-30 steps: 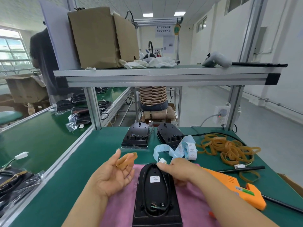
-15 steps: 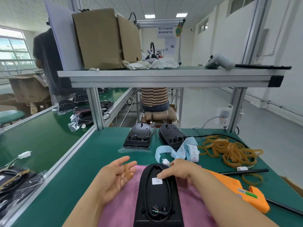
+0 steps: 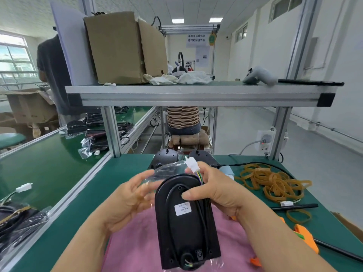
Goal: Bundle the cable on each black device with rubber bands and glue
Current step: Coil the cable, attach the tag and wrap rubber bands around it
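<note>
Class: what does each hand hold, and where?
Right hand grips the black device at its rounded top; left hand holds a rubber band on its fingers.

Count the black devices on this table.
3. The held device is in the right hand above the pink cloth; the left rear device and right rear device sit at the far edge. More may be hidden.

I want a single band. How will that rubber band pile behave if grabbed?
Probably limp and light: the rubber band pile lies in slack loops. The loops overlap and tangle, so several would likely lift together. The single band lying apart looks easier.
</note>
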### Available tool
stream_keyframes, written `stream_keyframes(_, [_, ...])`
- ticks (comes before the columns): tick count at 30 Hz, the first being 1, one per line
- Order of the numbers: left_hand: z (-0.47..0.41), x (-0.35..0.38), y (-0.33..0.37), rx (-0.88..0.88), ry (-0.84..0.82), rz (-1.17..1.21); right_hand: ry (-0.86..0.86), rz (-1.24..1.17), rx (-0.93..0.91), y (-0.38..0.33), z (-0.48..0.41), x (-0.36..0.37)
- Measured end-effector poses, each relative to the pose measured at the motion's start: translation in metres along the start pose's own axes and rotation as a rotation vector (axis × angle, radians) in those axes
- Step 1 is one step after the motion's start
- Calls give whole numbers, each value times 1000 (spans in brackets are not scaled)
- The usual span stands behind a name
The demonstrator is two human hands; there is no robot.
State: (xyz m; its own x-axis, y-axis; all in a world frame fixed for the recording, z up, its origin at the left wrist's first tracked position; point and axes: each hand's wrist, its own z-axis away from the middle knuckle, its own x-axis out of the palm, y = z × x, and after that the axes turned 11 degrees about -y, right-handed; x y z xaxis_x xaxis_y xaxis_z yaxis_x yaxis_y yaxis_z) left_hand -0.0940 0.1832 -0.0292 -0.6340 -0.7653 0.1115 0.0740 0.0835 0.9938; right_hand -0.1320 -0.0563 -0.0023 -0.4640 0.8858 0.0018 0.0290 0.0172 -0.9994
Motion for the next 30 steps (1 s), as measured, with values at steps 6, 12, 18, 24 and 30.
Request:
stream_keyframes(6, [8,7,31,14,-109,-336,31,65,-17,4,1,6])
stream_keyframes(12, [2,38,34,82,-61,-662,-4,113,-13,5,4,6])
stream_keyframes(18, [-3,54,37,112,8,-942,223,126,-137,-3,13,0])
stream_keyframes(24, [-3,56,37,119,-58,-922,626,994,-160,-21,25,1])
stream_keyframes(30, [-5,57,40,96,-75,-933,470,1094,-72,-30,11,48])
